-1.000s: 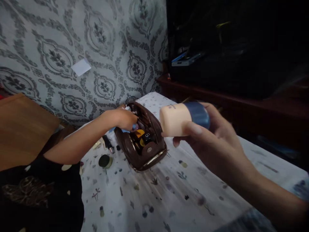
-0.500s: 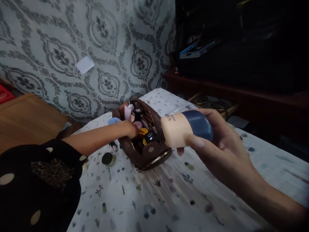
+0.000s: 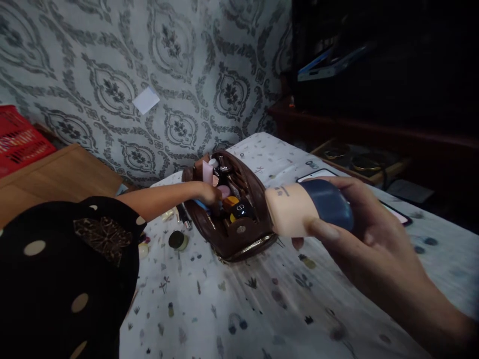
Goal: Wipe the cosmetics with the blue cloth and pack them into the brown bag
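In my right hand (image 3: 366, 234) is a beige bottle (image 3: 290, 209) with a rounded dark blue cap (image 3: 329, 204), gripped by the cap end and lying almost level. Just beyond its base, an unzipped brown makeup bag (image 3: 250, 237) rests on the patterned cloth, full of cosmetics. My left hand (image 3: 212, 197) reaches into the bag, its fingers mostly hidden among the contents. Close to it are a pink tube (image 3: 207, 172), a pink round item (image 3: 224, 191) and a black round container (image 3: 241, 209). Something blue (image 3: 202, 204) shows under the left wrist.
A small dark-lidded jar (image 3: 178, 241) and several small cosmetics (image 3: 185, 219) lie left of the bag. Behind my right hand, a phone (image 3: 316, 173) is partly covered. An open drawer (image 3: 377, 172) juts out at right. A wooden surface (image 3: 71, 174) holds a red package (image 3: 22, 142).
The view has swung left, shifting the scene rightward. My left hand has stayed in the bag, its fingers now less visible. My right hand still holds the bottle.
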{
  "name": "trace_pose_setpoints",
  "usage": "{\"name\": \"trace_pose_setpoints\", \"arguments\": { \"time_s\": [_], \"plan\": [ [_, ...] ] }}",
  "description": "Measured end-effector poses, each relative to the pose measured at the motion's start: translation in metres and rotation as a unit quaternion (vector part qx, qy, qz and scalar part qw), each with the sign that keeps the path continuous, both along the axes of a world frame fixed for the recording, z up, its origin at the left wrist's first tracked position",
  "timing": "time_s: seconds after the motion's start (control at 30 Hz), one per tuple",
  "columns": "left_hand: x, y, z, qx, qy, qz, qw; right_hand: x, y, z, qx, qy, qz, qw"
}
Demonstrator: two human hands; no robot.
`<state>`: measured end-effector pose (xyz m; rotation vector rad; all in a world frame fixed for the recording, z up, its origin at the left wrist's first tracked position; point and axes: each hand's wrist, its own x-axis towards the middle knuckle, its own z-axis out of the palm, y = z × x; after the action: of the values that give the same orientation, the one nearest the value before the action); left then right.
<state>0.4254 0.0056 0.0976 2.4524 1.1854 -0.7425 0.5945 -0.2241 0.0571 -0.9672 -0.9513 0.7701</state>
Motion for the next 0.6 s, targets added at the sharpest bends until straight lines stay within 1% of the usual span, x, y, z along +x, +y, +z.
{"name": "trace_pose_setpoints", "arguments": {
  "time_s": [0.03, 0.07, 0.17, 0.27, 0.33, 0.47, 0.6],
  "plan": [
    [0.001, 0.001, 0.002, -0.030, 0.045, 0.004, 0.999, 0.001, 0.000, 0.000, -0.005, -0.010, -0.006, 1.000],
    [0.001, 0.001, 0.003, -0.048, 0.072, 0.010, 0.996, 0.001, 0.000, -0.001, -0.009, -0.021, -0.011, 1.000],
    [0.003, 0.005, 0.003, -0.066, 0.089, 0.033, 0.993, 0.003, 0.000, -0.002, -0.022, -0.041, -0.025, 0.999],
    [0.003, 0.006, 0.004, -0.078, 0.065, 0.068, 0.993, 0.003, 0.000, -0.003, -0.030, -0.040, -0.038, 0.998],
    [0.002, 0.002, 0.005, -0.098, 0.042, 0.098, 0.990, 0.002, 0.001, -0.001, -0.031, -0.044, -0.042, 0.998],
    [0.004, -0.012, 0.012, -0.143, -0.006, 0.157, 0.977, 0.002, 0.001, 0.003, -0.026, -0.058, -0.046, 0.997],
    [0.007, -0.026, 0.017, -0.188, -0.064, 0.182, 0.963, 0.004, 0.000, 0.001, -0.031, -0.067, -0.058, 0.996]
  ]
}}
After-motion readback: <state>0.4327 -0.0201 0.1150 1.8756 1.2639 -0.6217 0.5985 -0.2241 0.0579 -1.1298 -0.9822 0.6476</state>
